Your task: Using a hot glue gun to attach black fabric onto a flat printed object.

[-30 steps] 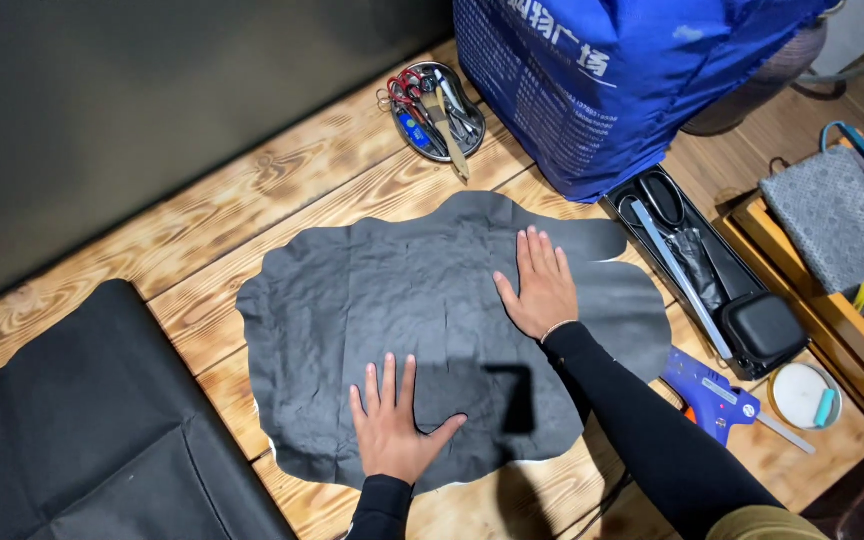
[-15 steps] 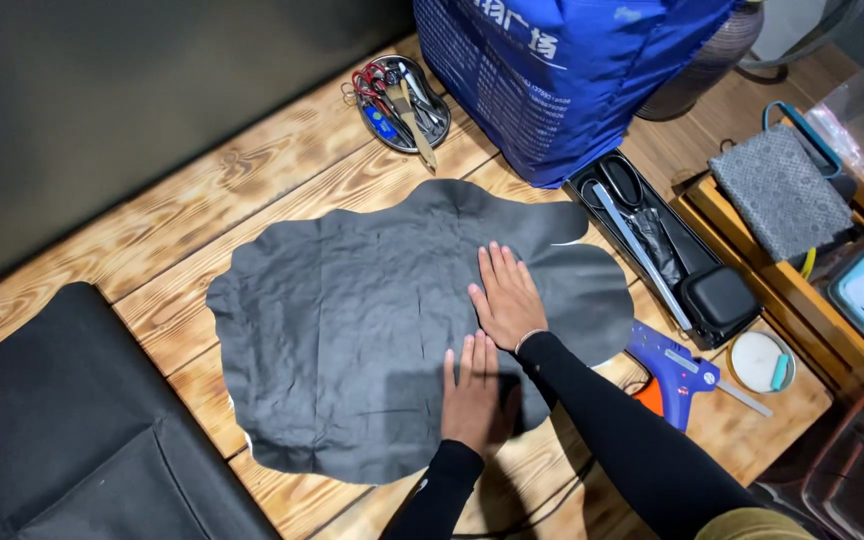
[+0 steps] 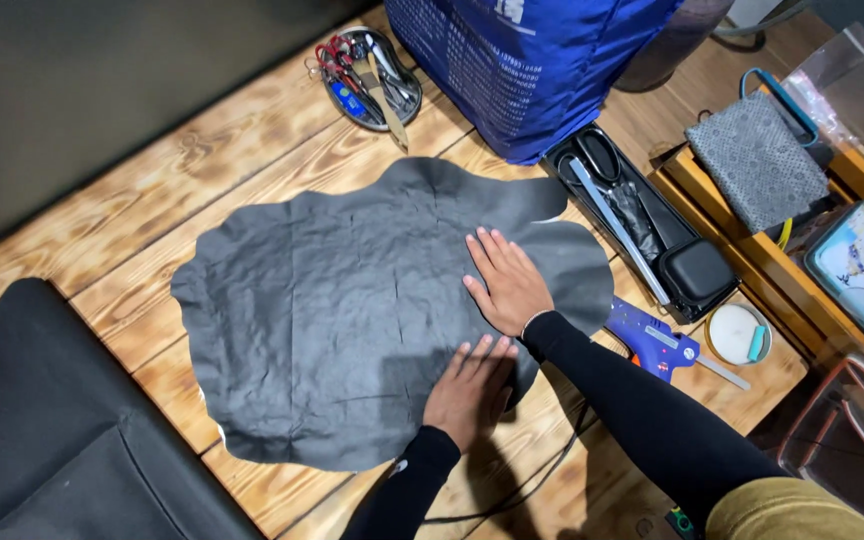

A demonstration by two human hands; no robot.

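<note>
Left hand (image 3: 470,388) lies flat, fingers spread, palm down on the near edge of the dark grey leather sheet (image 3: 352,310); nothing gripped; a thin black cable (image 3: 512,490) runs under the wrist across the wooden table (image 3: 152,230). Right hand (image 3: 505,280) just beyond it, also open and flat, pressing the sheet's right-hand part; holds nothing. Sheet is spread full out in mid-table, irregular outline, fine creases visible across most of it; reads as laid out and part-flattened, uncut, unmarked; left half not under either hand. Right of the sheet: blue glue gun (image 3: 652,345), round tin (image 3: 738,333), black tray with scissors (image 3: 642,225), untouched. Far side: oval dish of small tools (image 3: 367,72), blue bag (image 3: 542,60).
</note>
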